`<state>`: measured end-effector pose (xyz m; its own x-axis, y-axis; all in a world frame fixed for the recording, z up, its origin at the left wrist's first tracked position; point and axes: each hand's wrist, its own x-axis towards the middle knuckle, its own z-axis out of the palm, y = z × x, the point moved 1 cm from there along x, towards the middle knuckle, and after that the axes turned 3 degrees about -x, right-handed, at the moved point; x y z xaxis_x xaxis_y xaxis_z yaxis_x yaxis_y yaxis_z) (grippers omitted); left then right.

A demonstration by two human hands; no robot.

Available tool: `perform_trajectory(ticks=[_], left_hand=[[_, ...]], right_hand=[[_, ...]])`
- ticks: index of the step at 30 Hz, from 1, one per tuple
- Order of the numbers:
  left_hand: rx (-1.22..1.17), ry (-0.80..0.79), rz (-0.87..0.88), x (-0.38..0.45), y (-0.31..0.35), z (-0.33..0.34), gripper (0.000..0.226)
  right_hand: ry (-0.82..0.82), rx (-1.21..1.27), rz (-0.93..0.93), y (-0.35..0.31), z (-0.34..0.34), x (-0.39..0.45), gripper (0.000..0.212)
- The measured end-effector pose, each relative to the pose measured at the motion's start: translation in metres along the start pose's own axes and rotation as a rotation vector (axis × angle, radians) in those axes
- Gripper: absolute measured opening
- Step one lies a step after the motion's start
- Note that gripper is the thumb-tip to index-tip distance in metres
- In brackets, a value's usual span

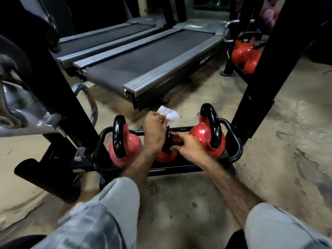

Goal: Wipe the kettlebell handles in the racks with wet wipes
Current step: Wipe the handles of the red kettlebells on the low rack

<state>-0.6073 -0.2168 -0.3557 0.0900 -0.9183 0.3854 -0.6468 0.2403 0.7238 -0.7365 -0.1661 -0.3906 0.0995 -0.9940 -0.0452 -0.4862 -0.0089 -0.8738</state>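
- The long grey treadmill [149, 63] at the upper middle shows the letters "PROTO"; the rest is too blurry to read.
- The small red kettlebell with a black handle [166, 156] sits at the middle of the low black metal rack [235, 141], handle up, mostly hidden by both hands.
- The left hand [155, 131] pinches a white wet wipe [169, 114] at the handle top.
- The right hand [188, 145] grips the handle.

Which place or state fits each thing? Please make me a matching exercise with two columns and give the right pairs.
Things:
1. wet wipe
2. middle kettlebell
3. right kettlebell
4. treadmill

Places or states:
A. stands in the rack, not touched by the hands
B. held in the left hand
C. on the floor behind the rack
D. its handle is held by the right hand

Pairs: 1-B, 2-D, 3-A, 4-C
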Motion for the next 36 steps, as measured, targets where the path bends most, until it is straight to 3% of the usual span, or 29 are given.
perform_trajectory(ticks=[4,9,18,21,25,33,36], left_hand=[[0.057,-0.058,0.027,-0.001,0.001,-0.005,0.016],[0.019,-0.07,0.096,-0.041,-0.004,-0.01,0.022],[0.235,-0.128,-0.066,0.043,0.012,0.002,0.024],[0.235,-0.139,-0.022,0.027,0.009,-0.002,0.019],[0.28,-0.195,0.17,-0.012,0.013,-0.009,0.013],[0.565,-0.306,0.061,0.038,0.03,0.013,0.025],[0.535,-0.342,0.052,0.051,0.028,0.014,0.026]], right_hand=[[0.043,0.127,0.037,-0.002,0.005,0.003,0.054],[0.056,0.038,0.074,0.0,0.0,0.009,0.016],[-0.046,0.182,0.103,0.005,0.003,0.016,0.038],[-0.018,0.133,0.104,0.002,0.004,0.012,0.036],[-0.005,0.103,0.053,-0.006,-0.003,0.005,0.026],[-0.09,0.168,0.109,-0.006,-0.009,0.005,0.035],[0.052,0.183,0.161,-0.001,-0.019,0.021,0.036]])
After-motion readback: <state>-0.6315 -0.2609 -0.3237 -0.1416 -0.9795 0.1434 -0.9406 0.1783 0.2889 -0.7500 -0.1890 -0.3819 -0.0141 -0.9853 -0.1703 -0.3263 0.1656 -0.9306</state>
